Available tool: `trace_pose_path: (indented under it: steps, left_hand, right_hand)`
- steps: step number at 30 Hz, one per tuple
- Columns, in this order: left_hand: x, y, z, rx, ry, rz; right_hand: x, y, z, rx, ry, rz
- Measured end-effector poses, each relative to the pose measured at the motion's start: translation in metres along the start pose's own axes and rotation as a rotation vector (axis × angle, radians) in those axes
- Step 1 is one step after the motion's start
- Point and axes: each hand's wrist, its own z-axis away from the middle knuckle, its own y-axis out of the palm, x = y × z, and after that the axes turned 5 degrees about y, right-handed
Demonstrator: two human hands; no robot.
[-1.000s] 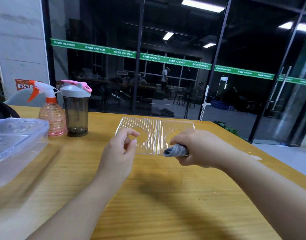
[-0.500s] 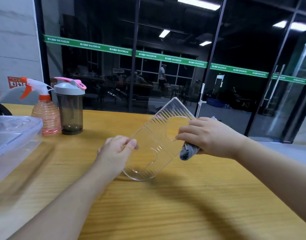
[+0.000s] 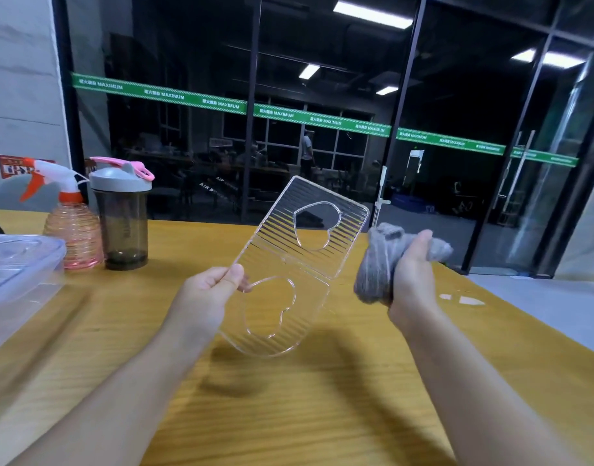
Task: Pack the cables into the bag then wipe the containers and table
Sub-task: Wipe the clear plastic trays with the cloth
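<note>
A clear ribbed plastic lid [image 3: 309,250] with two heart-shaped windows is held tilted above the wooden table [image 3: 322,415]. My left hand [image 3: 204,297] pinches its left edge between thumb and fingers. My right hand [image 3: 411,280] grips a bunched grey cloth [image 3: 376,270] just to the right of the lid, apart from it. A clear plastic container [image 3: 16,274] stands at the left edge of the table. No cables or bag are in view.
An orange spray bottle [image 3: 73,237] and a dark shaker bottle [image 3: 124,223] with a grey and pink cap stand at the back left. A small wet patch [image 3: 460,299] lies near the table's right edge. Dark glass walls rise behind the table.
The lid lay flat on the table, then my left hand lifted and tilted it. My right hand with the cloth has come off the lid and moved to its right.
</note>
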Motion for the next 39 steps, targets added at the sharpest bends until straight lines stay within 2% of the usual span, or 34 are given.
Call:
trace_pose_path:
  steps: [2, 4, 8, 15, 22, 28, 31, 35, 37, 39]
  left_hand:
    - [-0.001, 0.001, 0.000, 0.001, -0.009, 0.016]
    - [-0.002, 0.002, 0.001, 0.003, -0.007, 0.006]
    - [0.001, 0.003, 0.000, 0.011, 0.004, 0.003]
    - [0.001, 0.003, -0.002, -0.032, -0.018, 0.073]
    - [0.002, 0.008, 0.002, 0.018, 0.033, -0.018]
    - [0.006, 0.008, 0.001, 0.017, 0.074, -0.088]
    - [0.005, 0.007, 0.000, 0.040, 0.073, -0.085]
    - [0.001, 0.010, 0.004, 0.168, 0.158, -0.120]
    - [0.001, 0.012, 0.006, 0.220, 0.200, -0.165]
    - [0.002, 0.015, 0.010, 0.254, 0.252, -0.213]
  right_hand:
    - [-0.010, 0.003, 0.000, 0.069, 0.118, -0.041]
    - [-0.022, 0.007, 0.001, 0.161, 0.115, -0.066]
    - [-0.030, 0.007, 0.002, 0.334, 0.129, -0.316]
    - [-0.016, -0.023, -0.010, 0.279, 0.186, -0.614]
    - [-0.027, -0.010, -0.006, 0.351, 0.390, -0.564]
    - [-0.026, -0.016, -0.006, 0.481, 0.385, -0.686]
    - [-0.026, -0.017, -0.001, 0.585, 0.353, -0.624]
    - [-0.028, -0.010, 0.012, 0.709, 0.329, -0.388]
    - [-0.034, -0.003, 0.014, 0.674, 0.258, -0.301]
    - [-0.037, 0.004, 0.014, 0.511, 0.164, -0.212]
